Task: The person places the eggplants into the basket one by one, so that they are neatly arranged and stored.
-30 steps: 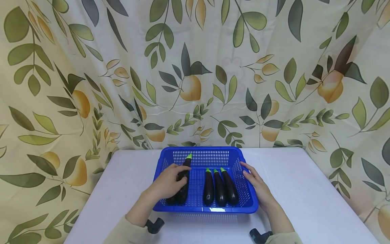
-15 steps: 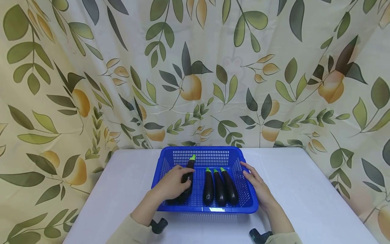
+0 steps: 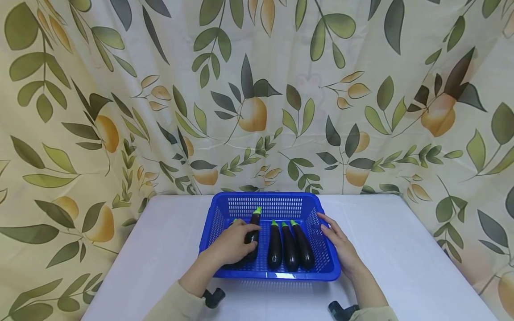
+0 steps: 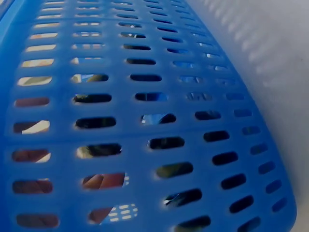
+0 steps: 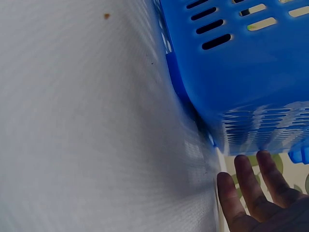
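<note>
In the head view my left hand [image 3: 236, 243] grips a dark eggplant [image 3: 255, 218] by its middle, its green stem end pointing away. The eggplant lies in the left part of a blue plastic basket [image 3: 265, 195]. Another eggplant [image 3: 234, 221] is mostly hidden under and behind this hand, only its green tip showing clearly. Right of them lie three eggplants side by side, the middle one [image 3: 290, 249] among them. My right hand [image 3: 341, 247] touches the basket's right wall from outside, its fingers fairly straight; in the right wrist view several fingers [image 5: 248, 179] extend beside the basket.
The basket stands on a white-covered table [image 3: 401, 249]. A curtain [image 3: 257, 147] printed with leaves and fruit hangs behind it. Black wrist-worn devices show below each hand, one [image 3: 214, 297] on the left. Through slots in the basket wall [image 4: 130, 159], the left wrist view gives glimpses of dark skin.
My left hand has shifted the gripped eggplant rightward inside the basket, towards the row of three. A second green tip has come into sight left of it. The right hand stays put.
</note>
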{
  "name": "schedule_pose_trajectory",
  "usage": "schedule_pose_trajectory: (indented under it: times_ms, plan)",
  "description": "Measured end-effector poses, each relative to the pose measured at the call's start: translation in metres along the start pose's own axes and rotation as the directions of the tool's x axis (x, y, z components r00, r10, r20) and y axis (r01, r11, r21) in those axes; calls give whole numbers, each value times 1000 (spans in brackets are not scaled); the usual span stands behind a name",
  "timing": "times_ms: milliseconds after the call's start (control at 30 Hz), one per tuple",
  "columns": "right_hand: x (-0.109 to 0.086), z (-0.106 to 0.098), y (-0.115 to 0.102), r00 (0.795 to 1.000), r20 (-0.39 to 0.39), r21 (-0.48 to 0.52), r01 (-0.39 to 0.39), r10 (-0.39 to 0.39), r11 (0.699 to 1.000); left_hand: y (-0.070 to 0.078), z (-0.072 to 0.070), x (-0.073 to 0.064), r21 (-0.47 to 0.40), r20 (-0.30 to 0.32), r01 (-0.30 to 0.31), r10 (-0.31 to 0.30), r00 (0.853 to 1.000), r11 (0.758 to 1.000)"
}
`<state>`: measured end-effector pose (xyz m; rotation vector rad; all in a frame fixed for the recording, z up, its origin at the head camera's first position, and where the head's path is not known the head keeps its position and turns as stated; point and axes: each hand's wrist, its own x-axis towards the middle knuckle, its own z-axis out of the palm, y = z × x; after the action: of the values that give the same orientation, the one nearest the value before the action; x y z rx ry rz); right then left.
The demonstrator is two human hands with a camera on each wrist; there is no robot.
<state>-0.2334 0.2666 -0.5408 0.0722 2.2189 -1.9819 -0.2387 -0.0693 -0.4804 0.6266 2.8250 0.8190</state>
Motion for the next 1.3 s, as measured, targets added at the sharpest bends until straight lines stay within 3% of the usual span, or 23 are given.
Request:
schedule_pose_trajectory:
  times_ms: [500,900,1300]
  plan:
    - [0,0,1,1000,-1,-3,-1,1,1000,3,15,7,77,13,9,-10,1000,997]
    - [0,-1,1,1000,-5,-12,-13,13,1000,5,22,7,87,12,5,-6,1000,996]
    - [0,-2,2,1000,-6,-18,-12,12,1000,2,31,9,218,-21,6,-2,1000,976]
